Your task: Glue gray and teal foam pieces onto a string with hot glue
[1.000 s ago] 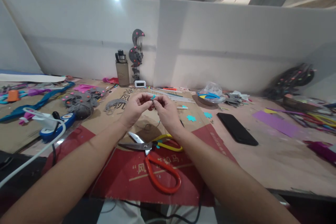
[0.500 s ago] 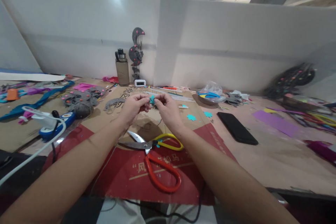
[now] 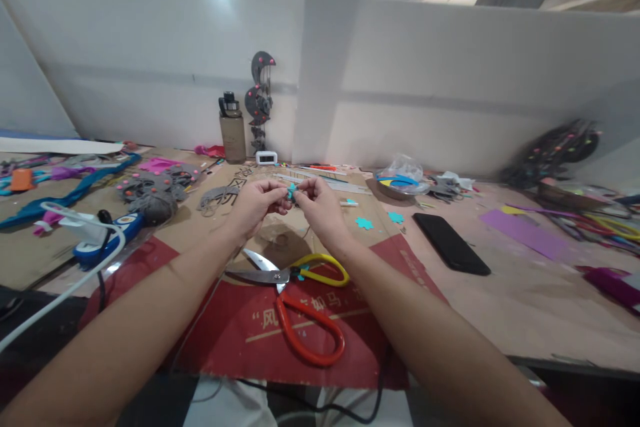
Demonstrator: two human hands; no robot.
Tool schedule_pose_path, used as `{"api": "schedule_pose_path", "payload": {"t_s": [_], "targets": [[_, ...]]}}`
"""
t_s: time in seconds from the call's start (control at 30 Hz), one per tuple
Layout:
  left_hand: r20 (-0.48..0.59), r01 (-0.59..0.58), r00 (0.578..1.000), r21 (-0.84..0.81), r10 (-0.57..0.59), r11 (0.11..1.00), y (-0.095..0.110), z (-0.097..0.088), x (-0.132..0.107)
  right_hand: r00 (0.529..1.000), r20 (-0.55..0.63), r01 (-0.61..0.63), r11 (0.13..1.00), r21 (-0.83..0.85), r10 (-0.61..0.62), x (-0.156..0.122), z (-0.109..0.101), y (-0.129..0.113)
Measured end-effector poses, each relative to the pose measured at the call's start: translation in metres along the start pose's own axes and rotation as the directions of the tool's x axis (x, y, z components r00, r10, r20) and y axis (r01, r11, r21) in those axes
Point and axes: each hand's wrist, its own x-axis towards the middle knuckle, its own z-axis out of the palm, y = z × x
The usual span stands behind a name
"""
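My left hand point(image 3: 257, 203) and my right hand point(image 3: 317, 207) meet above the cardboard sheet point(image 3: 225, 340), fingertips pinched together on a small teal foam piece point(image 3: 291, 192). Both hands are closed on it, and most of the piece is hidden by my fingers. Below my wrists lie red-handled scissors point(image 3: 300, 323) and smaller yellow-handled scissors point(image 3: 317, 270), their blades crossing. Two more teal cut-outs point(image 3: 365, 223) lie on the table just right of my right hand.
A black phone point(image 3: 451, 243) lies to the right. A glue gun point(image 3: 103, 235) with a white cable sits at the left. A bottle point(image 3: 233, 130) and a grey felt hanging point(image 3: 259, 103) stand by the back wall. Coloured foam scraps and a plastic bag point(image 3: 403, 177) clutter both sides.
Both hands have stayed together over the cardboard, shifting only slightly while the fingers rework the teal piece between them. Nothing else on the table has moved.
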Motion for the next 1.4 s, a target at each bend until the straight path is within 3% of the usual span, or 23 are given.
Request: {"api": "schedule_pose_path", "payload": {"t_s": [0.23, 0.6, 0.9, 1.07, 1.4], "targets": [[0.032, -0.046, 0.998, 0.017, 0.045, 0.999, -0.002, -0.002, 0.001, 1.0, 0.003, -0.013, 1.0, -0.017, 0.013, -0.002, 0.0, -0.005], [0.015, -0.012, 1.0, 0.056, 0.012, 0.998, -0.001, -0.002, 0.0, 0.999, -0.01, 0.03, 0.999, -0.018, -0.03, 0.0, -0.002, 0.001], [0.012, -0.1, 0.995, 0.115, 0.099, 0.988, -0.002, -0.002, 0.001, 0.988, 0.028, 0.154, 0.987, -0.037, -0.153, -0.008, -0.004, -0.007], [0.009, -0.107, 0.994, 0.122, 0.107, 0.987, -0.003, -0.002, 0.001, 0.988, 0.022, 0.151, 0.987, -0.061, -0.15, -0.007, -0.005, -0.005], [0.037, -0.21, 0.977, 0.342, 0.21, 0.916, -0.002, -0.002, -0.003, 0.993, 0.011, 0.121, 0.988, -0.099, -0.12, -0.008, -0.006, -0.008]]}}
